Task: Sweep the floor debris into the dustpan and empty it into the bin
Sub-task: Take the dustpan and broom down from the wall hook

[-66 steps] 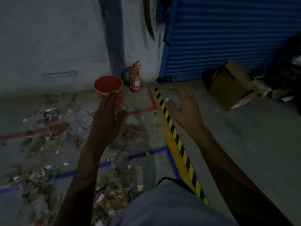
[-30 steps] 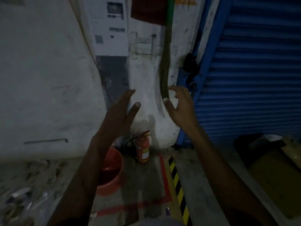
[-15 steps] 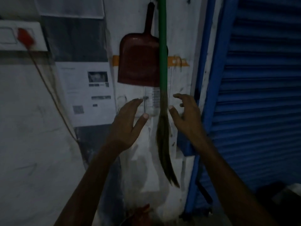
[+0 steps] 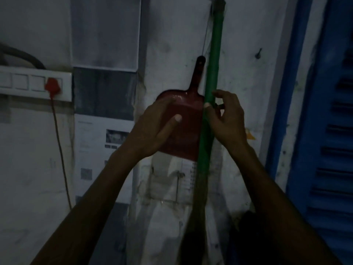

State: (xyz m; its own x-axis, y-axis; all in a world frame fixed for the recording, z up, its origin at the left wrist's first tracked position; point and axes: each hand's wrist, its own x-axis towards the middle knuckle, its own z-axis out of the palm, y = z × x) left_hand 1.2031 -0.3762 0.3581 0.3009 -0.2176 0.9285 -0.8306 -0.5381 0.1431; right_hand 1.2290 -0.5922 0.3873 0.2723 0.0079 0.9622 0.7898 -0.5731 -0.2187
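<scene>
A: Where are the broom (image 4: 211,92) and the dustpan (image 4: 188,119) being kept?

B: Both are being hung on the white wall (image 4: 240,60), just left of the blue shutter (image 4: 332,131). The red dustpan is being hung with its handle upward, and the broom's green stick is being run down across the dustpan's right edge, the dark bristles being seen below.

A: What is being done with the 2 hands?

B: The right hand (image 4: 228,121) is being held at the green stick, with the thumb laid against its front and the fingers (image 4: 219,93) curled round toward its far side; whether the stick is being gripped tightly cannot be told. The left hand (image 4: 152,127) is being held flat in front of the dustpan's left half, fingers straight and thumb spread; nothing is being grasped by it.

A: And further left?

B: A white switch panel (image 4: 28,83) with a red plug (image 4: 52,86) is being shown, its red cord (image 4: 61,150) being let down the wall beside some printed notices (image 4: 103,148).
</scene>
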